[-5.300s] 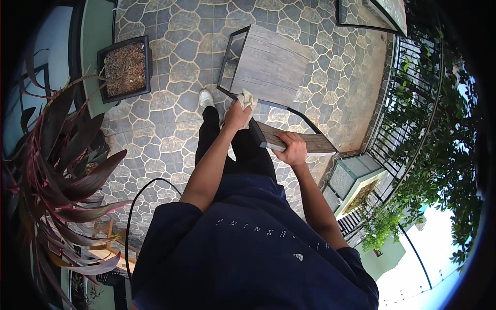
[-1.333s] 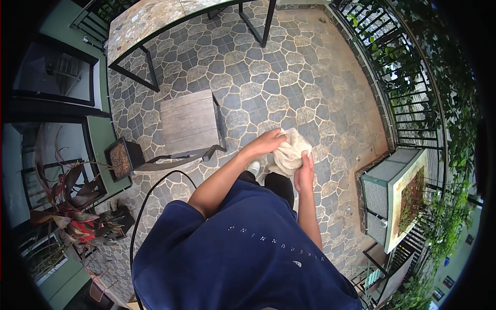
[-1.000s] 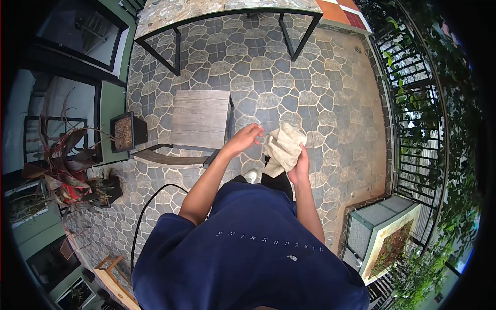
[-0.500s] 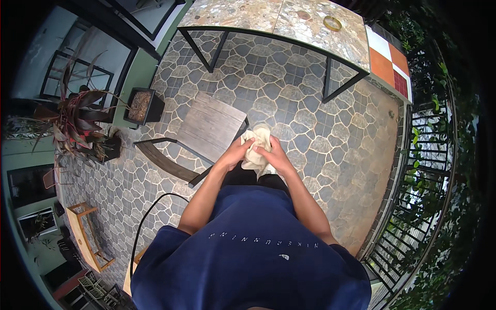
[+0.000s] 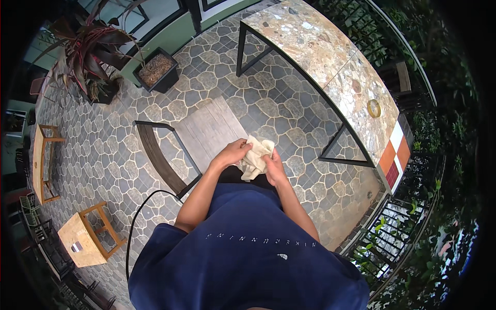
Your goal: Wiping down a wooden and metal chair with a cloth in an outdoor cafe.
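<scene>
Cream cloth is bunched between the left hand and the right hand, in front of the person's waist and near a corner of the chair seat; whether it touches the seat I cannot tell. Fingers of both hands grip it, the thumbs lying on top. The left hand, apart from the cloth a second ago, is now on it; the right, on the chair's backrest some five seconds ago, is now off it. The stone-topped bench, along the top half a second ago, now slants down the right. Counted: one cloth, one chair, one stone-topped bench bearing one yellowish ring, two pale wooden benches at left, one square dark planter.
</scene>
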Demonstrator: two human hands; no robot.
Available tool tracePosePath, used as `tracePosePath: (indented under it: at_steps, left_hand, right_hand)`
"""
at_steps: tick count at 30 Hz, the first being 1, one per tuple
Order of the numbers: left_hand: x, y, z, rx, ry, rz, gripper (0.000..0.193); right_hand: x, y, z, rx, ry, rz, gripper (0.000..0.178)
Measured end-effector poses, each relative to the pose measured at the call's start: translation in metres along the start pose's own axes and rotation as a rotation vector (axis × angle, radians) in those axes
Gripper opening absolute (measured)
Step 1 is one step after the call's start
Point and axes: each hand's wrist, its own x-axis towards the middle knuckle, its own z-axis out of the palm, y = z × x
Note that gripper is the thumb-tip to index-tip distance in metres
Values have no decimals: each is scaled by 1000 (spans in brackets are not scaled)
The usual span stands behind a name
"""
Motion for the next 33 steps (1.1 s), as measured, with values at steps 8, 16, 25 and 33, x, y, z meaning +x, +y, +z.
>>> tracePosePath:
  at_steps: [8, 16, 25, 33]
  left_hand:
    - [28, 23, -45, -286, 231, 125, 38]
    - [69, -61, -50, -509, 564, -17, 28]
    - [251, -182, -14, -75, 697, -292, 62]
    - [419, -178, -62, 19, 857, -509, 73]
  right_hand:
    - [91, -38, 15, -68, -68, 1, 44]
    - [215, 34, -19, -457, 98, 190, 39]
    - [434, 127, -42, -869, -17, 115, 39]
    - [543, 185, -35, -928, -468, -19, 43]
